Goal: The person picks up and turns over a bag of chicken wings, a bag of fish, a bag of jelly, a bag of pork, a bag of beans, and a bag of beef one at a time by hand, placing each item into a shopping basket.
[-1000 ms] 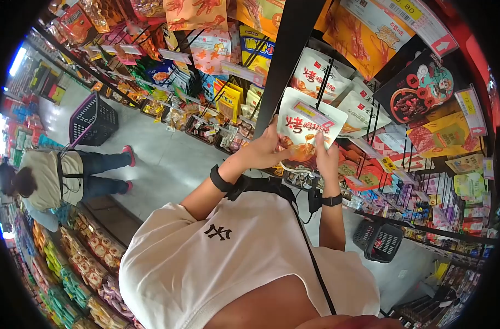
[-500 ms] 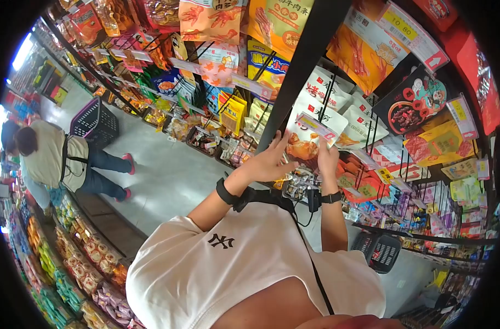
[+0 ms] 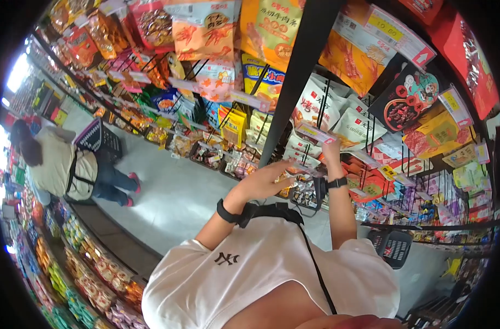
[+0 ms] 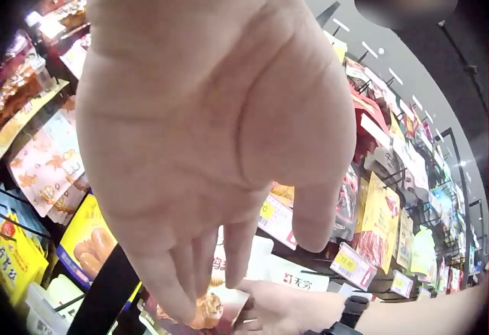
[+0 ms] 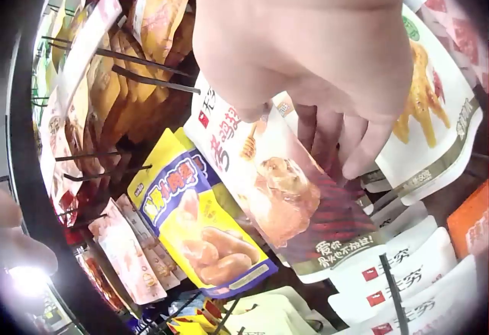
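Observation:
A white snack bag with a roasted chicken picture hangs among the shelf hooks. My right hand is at its side edge, just below a price label. In the right wrist view the fingers curl at the bag's edge, thumb against its upper part. My left hand is held in the air to the left, palm facing the rack, fingers extended and holding nothing. From the left wrist view, those fingers overlap the bag's lower part.
More white bags hang to the right, with a black bag beyond. A dark upright post divides the rack. Another person stands in the aisle by a shopping basket. Another basket sits at lower right.
My left hand has come off the bag and drawn down and away. The bag has gone back behind the price label, with my right hand staying beside it.

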`<action>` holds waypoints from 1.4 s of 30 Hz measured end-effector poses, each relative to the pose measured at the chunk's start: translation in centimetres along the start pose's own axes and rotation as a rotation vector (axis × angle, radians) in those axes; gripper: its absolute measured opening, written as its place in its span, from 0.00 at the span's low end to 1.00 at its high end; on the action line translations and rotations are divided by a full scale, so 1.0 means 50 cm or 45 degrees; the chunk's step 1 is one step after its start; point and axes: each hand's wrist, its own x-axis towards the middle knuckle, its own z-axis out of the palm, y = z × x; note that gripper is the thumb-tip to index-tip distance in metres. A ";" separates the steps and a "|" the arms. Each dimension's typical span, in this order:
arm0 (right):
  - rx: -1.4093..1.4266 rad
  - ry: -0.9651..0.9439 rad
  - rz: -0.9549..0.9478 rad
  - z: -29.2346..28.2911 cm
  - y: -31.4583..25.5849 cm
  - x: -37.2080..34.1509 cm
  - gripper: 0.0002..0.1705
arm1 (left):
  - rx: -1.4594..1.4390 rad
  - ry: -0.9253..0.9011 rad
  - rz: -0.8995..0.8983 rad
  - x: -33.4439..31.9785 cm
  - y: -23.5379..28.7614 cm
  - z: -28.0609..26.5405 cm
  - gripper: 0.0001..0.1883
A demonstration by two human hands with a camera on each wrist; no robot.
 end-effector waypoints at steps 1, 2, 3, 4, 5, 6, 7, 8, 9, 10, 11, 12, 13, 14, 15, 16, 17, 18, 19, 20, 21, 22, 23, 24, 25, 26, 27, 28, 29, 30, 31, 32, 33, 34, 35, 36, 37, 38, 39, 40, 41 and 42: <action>-0.021 -0.015 -0.026 -0.007 0.025 -0.017 0.39 | -0.048 -0.046 -0.043 -0.002 0.010 -0.007 0.33; 0.061 -0.068 0.018 -0.021 0.044 -0.048 0.34 | -0.094 -0.093 -0.085 -0.002 0.017 -0.008 0.32; 0.141 -0.118 0.066 -0.035 0.062 -0.080 0.29 | -0.088 -0.078 -0.072 -0.002 0.009 0.000 0.31; 0.299 -0.187 0.165 -0.051 0.068 -0.111 0.24 | -0.057 -0.084 -0.073 0.003 0.003 0.007 0.30; 0.405 -0.173 0.226 -0.068 0.096 -0.145 0.21 | -0.059 -0.082 -0.021 0.009 -0.007 0.017 0.29; 0.516 -0.151 0.287 -0.088 0.126 -0.170 0.19 | -0.062 -0.090 0.034 0.017 -0.017 0.030 0.29; 0.473 -0.145 0.303 -0.122 0.126 -0.188 0.18 | 0.000 -0.179 -0.024 0.026 -0.018 0.035 0.27; 0.428 -0.131 0.328 -0.169 0.131 -0.216 0.17 | -0.025 -0.225 -0.044 0.038 -0.015 0.047 0.27; 0.390 -0.112 0.362 -0.208 0.134 -0.246 0.16 | -0.044 -0.281 -0.068 0.050 -0.003 0.058 0.27; 0.446 -0.050 0.317 -0.245 0.157 -0.268 0.15 | -0.060 -0.338 -0.088 0.063 0.009 0.077 0.26; 0.502 0.014 0.273 -0.277 0.185 -0.292 0.14 | -0.080 -0.380 -0.003 0.080 -0.009 0.105 0.26; 0.553 0.075 0.226 -0.307 0.209 -0.320 0.14 | -0.062 -0.436 0.004 0.097 0.012 0.126 0.25; 0.422 0.154 0.172 -0.356 0.159 -0.362 0.13 | -0.049 -0.491 0.001 0.106 0.035 0.149 0.25; 0.425 0.240 0.195 -0.403 0.145 -0.400 0.13 | -0.039 -0.537 -0.001 0.115 0.056 0.179 0.25; 0.423 0.318 0.218 -0.448 0.141 -0.441 0.13 | -0.031 -0.562 0.030 0.125 0.059 0.217 0.24; 0.422 0.391 0.241 -0.483 0.150 -0.481 0.13 | -0.013 -0.600 0.032 0.135 0.082 0.248 0.24; 0.430 0.458 0.246 -0.521 0.189 -0.523 0.15 | 0.005 -0.634 0.036 0.150 0.109 0.281 0.24; 0.398 0.521 0.284 -0.563 0.190 -0.575 0.15 | 0.019 -0.667 0.040 0.158 0.134 0.319 0.23; 0.363 0.578 0.324 -0.615 0.172 -0.635 0.16 | 0.002 -0.688 0.079 0.167 0.148 0.366 0.24; 0.325 0.631 0.358 -0.662 0.168 -0.687 0.16 | 0.022 -0.751 0.085 0.169 0.165 0.412 0.24; 0.359 0.730 0.313 -0.696 0.184 -0.744 0.17 | 0.040 -0.809 0.090 0.170 0.195 0.455 0.24; 0.330 0.785 0.345 -0.734 0.194 -0.804 0.17 | 0.056 -0.862 0.095 0.170 0.221 0.500 0.24; 0.302 0.836 0.375 -0.770 0.200 -0.865 0.17 | 0.039 -0.801 0.243 0.166 0.214 0.559 0.20; 0.272 0.883 0.407 -0.805 0.205 -0.924 0.17 | 0.055 -0.864 0.252 0.164 0.236 0.602 0.19; 0.236 0.930 0.449 -0.835 0.212 -0.980 0.16 | 0.070 -0.926 0.258 0.163 0.261 0.640 0.18; 0.223 0.972 0.477 -0.860 0.229 -1.032 0.16 | 0.085 -0.987 0.260 0.156 0.288 0.678 0.17; 0.211 1.013 0.509 -0.880 0.245 -1.083 0.16 | 0.009 -0.965 0.237 0.144 0.328 0.713 0.13; 0.202 1.055 0.546 -0.895 0.252 -1.131 0.15 | 0.019 -0.992 0.284 0.141 0.349 0.752 0.13; 0.202 1.087 0.564 -0.908 0.253 -1.176 0.15 | 0.025 -1.022 0.329 0.138 0.369 0.789 0.13; 0.202 1.119 0.582 -0.917 0.248 -1.213 0.15 | 0.031 -1.051 0.374 0.133 0.391 0.824 0.13; 0.199 1.152 0.598 -0.927 0.240 -1.247 0.15 | 0.010 -1.054 0.402 0.124 0.420 0.857 0.14; 0.186 1.163 0.647 -0.934 0.233 -1.276 0.15 | 0.016 -1.090 0.406 0.118 0.444 0.889 0.13; 0.175 1.179 0.697 -0.936 0.226 -1.301 0.14 | 0.024 -1.128 0.413 0.116 0.465 0.920 0.13; 0.168 1.198 0.750 -0.937 0.217 -1.321 0.14 | 0.034 -1.172 0.419 0.112 0.485 0.951 0.13; 0.158 1.192 0.783 -0.936 0.206 -1.339 0.14 | -0.022 -1.199 0.460 0.108 0.504 0.985 0.12; 0.169 1.180 0.792 -0.933 0.205 -1.357 0.14 | -0.023 -1.239 0.464 0.108 0.516 1.020 0.11; 0.181 1.171 0.802 -0.929 0.209 -1.375 0.14 | -0.022 -1.281 0.471 0.110 0.526 1.054 0.11; 0.196 1.163 0.810 -0.924 0.213 -1.391 0.14 | -0.020 -1.324 0.478 0.111 0.536 1.089 0.11; 0.231 1.197 0.835 -0.918 0.216 -1.405 0.14 | -0.013 -1.373 0.497 0.111 0.550 1.121 0.09; 0.245 1.218 0.877 -0.918 0.210 -1.414 0.14 | -0.035 -1.431 0.493 0.110 0.561 1.155 0.09; 0.261 1.233 0.919 -0.921 0.203 -1.421 0.14 | -0.059 -1.485 0.484 0.109 0.572 1.188 0.08; 0.276 1.244 0.957 -0.927 0.201 -1.429 0.14 | -0.082 -1.534 0.474 0.110 0.583 1.222 0.08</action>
